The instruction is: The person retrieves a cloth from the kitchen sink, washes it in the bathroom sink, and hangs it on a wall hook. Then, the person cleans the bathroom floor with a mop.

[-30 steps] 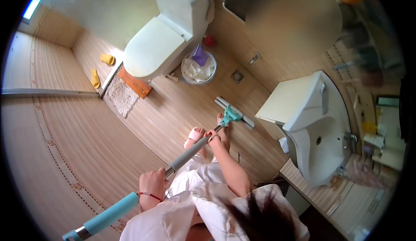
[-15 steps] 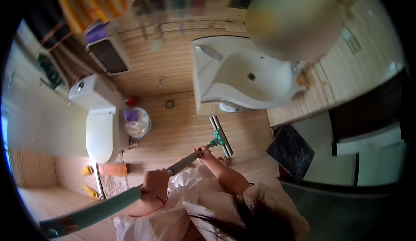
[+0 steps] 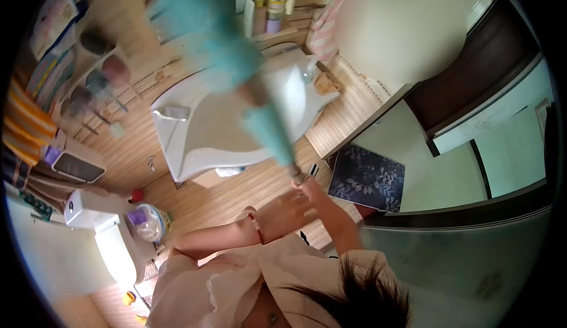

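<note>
A floor squeegee stands steeply toward the camera, so its teal handle (image 3: 269,130) looks large and blurred across the view, over the washbasin. My right hand (image 3: 305,184) is closed around the shaft below the teal part. Just below it and to the left is my left hand (image 3: 286,213), a red bracelet at its wrist. Its fingers stretch toward my right wrist and seem off the shaft. A small piece of the squeegee head (image 3: 313,170) shows beyond my right hand, low near the floor; the rest is hidden.
The white washbasin (image 3: 168,136) is ahead. To the left are the toilet (image 3: 112,242) and a lined waste bin (image 3: 168,217). A dark patterned mat (image 3: 369,180) lies by the doorway at right. A wall shelf with jars (image 3: 276,9) is above the basin.
My left hand has come off the upper handle and moved right, beside my right hand. The handle has swung from lower left to upright. The view has turned right.
</note>
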The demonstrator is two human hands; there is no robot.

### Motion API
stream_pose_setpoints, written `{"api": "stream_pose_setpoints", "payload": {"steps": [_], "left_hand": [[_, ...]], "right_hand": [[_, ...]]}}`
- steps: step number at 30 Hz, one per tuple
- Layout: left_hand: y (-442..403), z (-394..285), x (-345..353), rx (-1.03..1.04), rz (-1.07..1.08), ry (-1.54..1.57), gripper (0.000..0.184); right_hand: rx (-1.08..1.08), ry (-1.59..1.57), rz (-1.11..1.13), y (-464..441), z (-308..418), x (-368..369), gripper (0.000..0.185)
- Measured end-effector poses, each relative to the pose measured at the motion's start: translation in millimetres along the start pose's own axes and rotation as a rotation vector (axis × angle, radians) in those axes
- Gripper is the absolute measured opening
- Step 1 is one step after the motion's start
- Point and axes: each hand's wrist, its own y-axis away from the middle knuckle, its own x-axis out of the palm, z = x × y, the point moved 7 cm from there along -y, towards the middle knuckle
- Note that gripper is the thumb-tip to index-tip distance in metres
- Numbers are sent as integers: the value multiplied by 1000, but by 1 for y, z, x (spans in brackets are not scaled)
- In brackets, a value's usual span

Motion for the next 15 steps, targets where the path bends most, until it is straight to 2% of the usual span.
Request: {"api": "stream_pose_setpoints", "payload": {"steps": [3, 4, 5, 7, 9, 10, 13, 15], "left_hand": [[-11, 35, 6, 127, 210, 459, 26], [-4, 61, -7, 117, 59, 443, 23], [-12, 84, -26, 62, 117, 407, 22], [-10, 135, -48, -118, -41, 253, 18], [-9, 170, -61, -254, -10, 190, 15], [-2, 184, -62, -327, -10, 229, 12], [8, 221, -57, -556, -51, 297, 9], [16, 236, -46, -708, -73, 346, 8]], "right_hand": [[183, -409, -169, -17, 98, -16, 17], [251, -541, -222, -22, 128, -14, 20], [323, -673, -277, -29, 153, -14, 24], [359, -843, -323, -47, 194, -23, 25], [528, -1117, -236, -30, 224, -7, 25], [500, -1040, -344, -8, 239, 8, 26], [448, -812, -260, -46, 273, -11, 28], [518, -770, -214, -72, 285, -13, 34]]}}
